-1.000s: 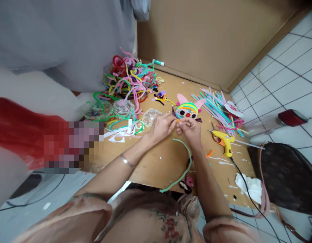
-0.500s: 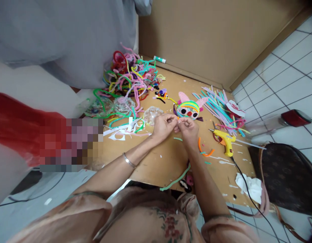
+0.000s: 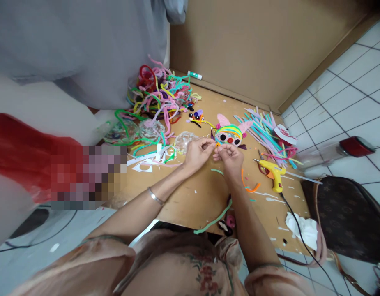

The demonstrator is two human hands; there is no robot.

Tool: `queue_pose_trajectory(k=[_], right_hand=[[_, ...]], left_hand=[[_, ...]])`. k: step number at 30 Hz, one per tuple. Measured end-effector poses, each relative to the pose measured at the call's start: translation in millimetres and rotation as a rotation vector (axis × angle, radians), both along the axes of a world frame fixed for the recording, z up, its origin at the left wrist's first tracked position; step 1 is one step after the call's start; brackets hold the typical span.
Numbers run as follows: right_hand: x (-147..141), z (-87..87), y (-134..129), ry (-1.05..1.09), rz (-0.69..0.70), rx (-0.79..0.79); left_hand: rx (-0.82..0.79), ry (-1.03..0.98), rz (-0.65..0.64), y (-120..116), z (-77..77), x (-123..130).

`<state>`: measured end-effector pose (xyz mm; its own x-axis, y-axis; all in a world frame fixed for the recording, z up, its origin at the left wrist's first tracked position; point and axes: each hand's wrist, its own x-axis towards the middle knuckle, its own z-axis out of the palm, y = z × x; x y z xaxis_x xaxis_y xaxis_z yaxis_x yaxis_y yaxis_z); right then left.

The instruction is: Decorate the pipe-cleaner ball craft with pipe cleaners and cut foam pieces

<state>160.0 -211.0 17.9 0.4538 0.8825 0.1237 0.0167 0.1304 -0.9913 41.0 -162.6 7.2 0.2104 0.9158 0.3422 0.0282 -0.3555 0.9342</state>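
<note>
Between my fingertips is a small curled piece of orange pipe cleaner (image 3: 217,145). My left hand (image 3: 200,153) pinches it from one side, and my right hand (image 3: 229,158) pinches it from the other. Just beyond them lies a decorated animal face (image 3: 229,135) with pink ears, round black-and-pink eyes and a red nose. A clear plastic piece (image 3: 186,142) sits behind my left hand. Right of my right wrist, a curved orange pipe cleaner (image 3: 253,188) rests on the table, and a green pipe cleaner (image 3: 215,220) lies near the front edge.
A yellow glue gun (image 3: 276,174) lies at the right, its cord running off the front. Tangled pipe cleaners (image 3: 160,92) heap at the back left; straight ones (image 3: 260,127) lie back right. White paper scraps (image 3: 146,161), a crumpled tissue (image 3: 302,231) and a brown bag (image 3: 346,218) are around.
The orange piece shows more between my fingertips, now as a small curl. My hands have barely moved, and the view has shifted slightly.
</note>
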Motion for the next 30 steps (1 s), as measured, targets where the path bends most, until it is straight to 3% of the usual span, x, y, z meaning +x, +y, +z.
queue_pose_trajectory(k=[8,14,17,20,30], right_hand=[[-2.8,-3.2,0.6,-0.119,-0.025,-0.004],[-3.4,0.4,-5.8,-0.656,-0.169,0.063],[-1.9,0.4,-6.1,-0.795,-0.180,0.080],[-1.4,0.0,-5.3,-0.761,-0.177,0.081],[-6.9,4.0,-4.0,-0.352,-0.138,0.040]], left_hand=[[0.066,0.031,-0.037,-1.5,1.8,-0.6],[0.085,0.073,-0.025,-1.9,3.5,-0.9],[0.088,0.073,-0.039,-3.0,3.3,-0.3],[0.075,0.041,-0.060,-3.7,2.4,0.6],[-0.147,-0.076,-0.140,-5.8,2.9,5.9]])
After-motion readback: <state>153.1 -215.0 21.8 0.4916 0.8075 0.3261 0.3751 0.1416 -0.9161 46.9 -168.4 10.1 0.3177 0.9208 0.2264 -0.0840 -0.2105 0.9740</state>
